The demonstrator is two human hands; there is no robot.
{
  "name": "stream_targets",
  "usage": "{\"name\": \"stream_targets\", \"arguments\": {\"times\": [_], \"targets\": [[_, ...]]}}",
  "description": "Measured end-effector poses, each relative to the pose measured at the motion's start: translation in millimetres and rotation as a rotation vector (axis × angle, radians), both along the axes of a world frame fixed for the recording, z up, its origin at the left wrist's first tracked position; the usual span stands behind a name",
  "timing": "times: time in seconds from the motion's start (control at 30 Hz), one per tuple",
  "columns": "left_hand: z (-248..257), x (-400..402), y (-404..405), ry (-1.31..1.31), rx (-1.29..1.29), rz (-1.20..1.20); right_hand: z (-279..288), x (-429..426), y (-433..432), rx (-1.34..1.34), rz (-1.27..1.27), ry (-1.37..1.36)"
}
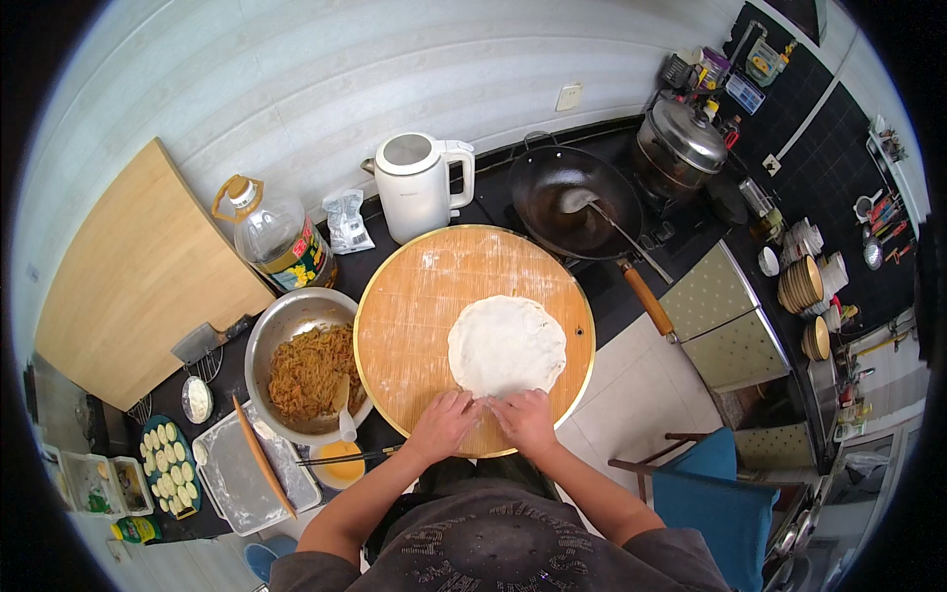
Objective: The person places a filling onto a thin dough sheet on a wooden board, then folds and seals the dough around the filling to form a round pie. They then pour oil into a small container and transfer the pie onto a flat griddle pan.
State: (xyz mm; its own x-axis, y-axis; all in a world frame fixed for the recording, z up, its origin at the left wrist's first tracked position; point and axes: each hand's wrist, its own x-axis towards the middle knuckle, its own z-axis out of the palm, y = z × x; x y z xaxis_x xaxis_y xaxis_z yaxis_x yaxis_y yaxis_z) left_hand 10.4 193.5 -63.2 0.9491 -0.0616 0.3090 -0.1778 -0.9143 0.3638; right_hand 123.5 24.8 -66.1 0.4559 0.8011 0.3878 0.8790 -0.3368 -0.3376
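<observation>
A flat round of white dough point(507, 344) lies on a round, floured wooden board point(414, 325) with a pale rim. At the dough's near edge, my left hand point(449, 422) and my right hand point(522, 416) almost meet, their fingertips on the edge. Fingers of both hands look bent and pinching the dough there, though the fingertips are partly hidden. Left of the board, a metal bowl point(260, 355) holds a shredded brown-orange filling point(307, 374) with a white-handled spoon point(345, 418) in it.
Behind stand a white kettle point(414, 192), an oil bottle point(285, 244) and a wok point(577, 200) with a ladle. At left lie a rolling pin point(263, 459) on a tray point(222, 473), sliced pieces on a plate point(194, 492), and chopsticks over a yellow liquid's bowl point(339, 466). A blue chair point(710, 503) stands right.
</observation>
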Motion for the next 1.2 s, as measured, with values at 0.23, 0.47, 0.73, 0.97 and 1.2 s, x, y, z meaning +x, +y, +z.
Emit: {"name": "stream_targets", "arguments": {"times": [0.23, 0.47, 0.73, 0.97, 1.2], "targets": [[-7.6, 8.7, 1.9, -0.042, -0.048, -0.004, -1.7, 5.0, 0.1, 0.126, -0.032, 0.023], [-12.5, 20.7, 6.4, -0.073, -0.055, -0.017, -7.6, 13.2, 9.2, 0.014, 0.027, -0.042], [-10.6, 26.7, 6.6, -0.081, -0.113, 0.005, -3.6, 11.4, 11.0, 0.038, -0.132, 0.157], [-14.3, 35.7, 6.1, -0.094, -0.379, 0.086, -5.3, 9.2, 9.8, 0.069, -0.175, 0.202], [-5.4, 45.4, 5.9, 0.053, -0.454, 0.231, 3.6, 4.7, 5.1, 0.061, -0.014, -0.011]]}}
